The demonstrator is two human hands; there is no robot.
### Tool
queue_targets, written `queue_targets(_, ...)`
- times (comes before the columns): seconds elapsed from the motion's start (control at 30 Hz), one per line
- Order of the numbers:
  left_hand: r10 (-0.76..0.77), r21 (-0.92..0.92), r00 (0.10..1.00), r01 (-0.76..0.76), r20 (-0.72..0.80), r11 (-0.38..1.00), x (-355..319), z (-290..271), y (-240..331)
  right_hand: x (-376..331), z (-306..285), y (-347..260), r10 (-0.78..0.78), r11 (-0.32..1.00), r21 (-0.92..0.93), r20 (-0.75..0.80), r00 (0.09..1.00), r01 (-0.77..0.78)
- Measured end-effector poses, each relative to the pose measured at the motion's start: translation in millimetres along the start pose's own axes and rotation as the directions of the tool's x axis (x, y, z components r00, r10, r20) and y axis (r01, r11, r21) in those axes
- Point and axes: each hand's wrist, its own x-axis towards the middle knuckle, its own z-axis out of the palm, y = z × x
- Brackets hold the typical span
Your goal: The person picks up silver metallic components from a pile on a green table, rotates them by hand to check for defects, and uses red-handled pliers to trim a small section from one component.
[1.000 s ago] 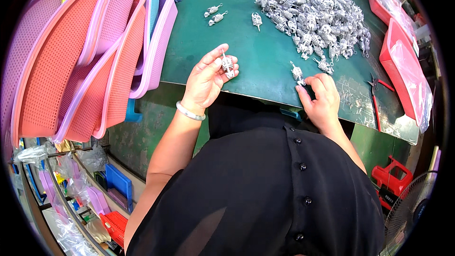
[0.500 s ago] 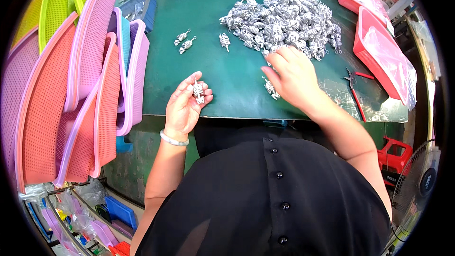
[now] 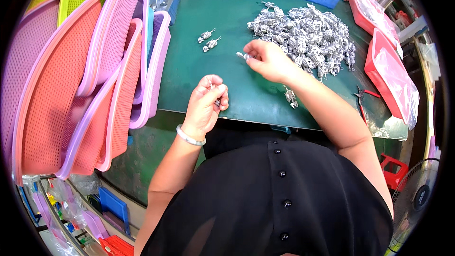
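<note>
Near the front edge of the green table (image 3: 185, 78), the person's left hand (image 3: 207, 100) curls around a mostly hidden silvery piece (image 3: 217, 102), while the right hand (image 3: 269, 60), nearer the table's middle, has its fingertips at a skeletal charm (image 3: 242, 55). A heap of similar charms (image 3: 305, 35) lies toward the back right corner; red-handled pliers (image 3: 361, 100) lie near the front right corner.

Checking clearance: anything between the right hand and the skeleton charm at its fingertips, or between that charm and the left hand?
Nothing visible either way. The right hand has fingertips on the skeleton charm; the charm pile lies rightward, off the line to the left hand.
</note>
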Motion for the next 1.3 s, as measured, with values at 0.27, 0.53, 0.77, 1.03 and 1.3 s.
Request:
queue_targets(0.27,0.038,0.322,0.999,-0.044,0.027,0.946,9.3,55.8,18.9,-45.4,-42.7,-33.6,0.042,0.772,0.596,0.3,0.953,-0.222)
queue_targets(0.53,-0.106,0.358,0.993,0.081,0.052,0.93,-1.2,81.8,6.8,-63.0,-62.5,-30.4,0.02,0.857,0.5,0.211,0.977,-0.126)
queue_targets(0.77,-0.185,0.344,0.982,0.159,0.045,0.926,-7.3,91.4,-9.1,-67.9,-66.5,-27.1,0.012,0.856,0.506,0.187,0.982,-0.106)
queue_targets(1.03,-0.18,0.359,0.983,0.154,0.038,0.92,-6.3,97.4,-14.4,-69.8,-66.4,-19.8,-0.001,0.845,0.528,0.17,0.985,-0.09)
queue_targets(1.3,-0.177,0.366,0.983,0.153,0.035,0.918,-7.3,97.4,-14.5,-67.9,-62.8,-20.2,0.008,0.823,0.558,0.171,0.985,-0.103)
